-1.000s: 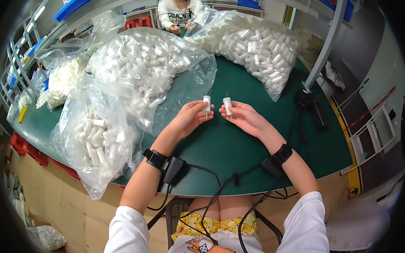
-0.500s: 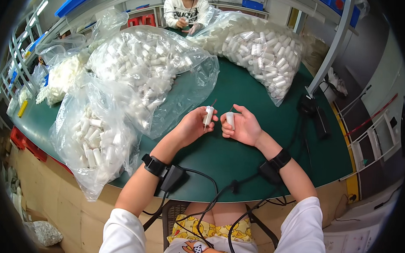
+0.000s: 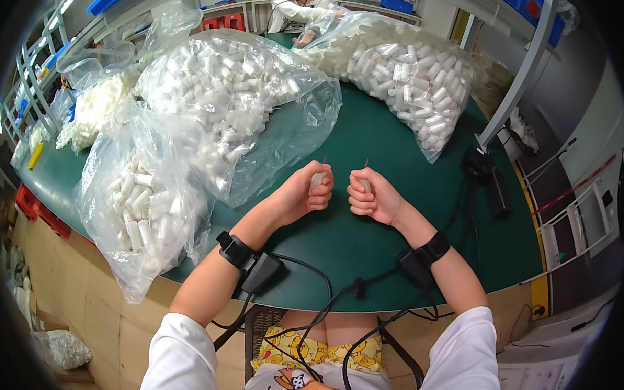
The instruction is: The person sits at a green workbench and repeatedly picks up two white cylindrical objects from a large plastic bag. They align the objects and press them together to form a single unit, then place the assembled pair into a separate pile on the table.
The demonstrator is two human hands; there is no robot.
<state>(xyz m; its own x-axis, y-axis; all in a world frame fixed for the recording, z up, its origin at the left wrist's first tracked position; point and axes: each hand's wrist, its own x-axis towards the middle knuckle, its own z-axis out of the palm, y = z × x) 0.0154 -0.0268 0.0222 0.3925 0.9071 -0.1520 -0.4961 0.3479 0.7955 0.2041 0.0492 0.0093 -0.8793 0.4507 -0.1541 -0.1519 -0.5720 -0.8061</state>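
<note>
Gripping small white cylinders [image 3: 317, 181]: both fists closed.

White cylinders [image 3: 219, 102] fill clear bags [image 3: 146, 210] on the dark green table [image 3: 365, 245]; black wristbands [image 3: 236, 251].

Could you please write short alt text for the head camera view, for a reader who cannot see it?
Seen from above, a person's left hand and right hand each grip a small white tube with a thin pin on top, over a green table. Clear bags of white tubes lie to the left and behind.
</note>
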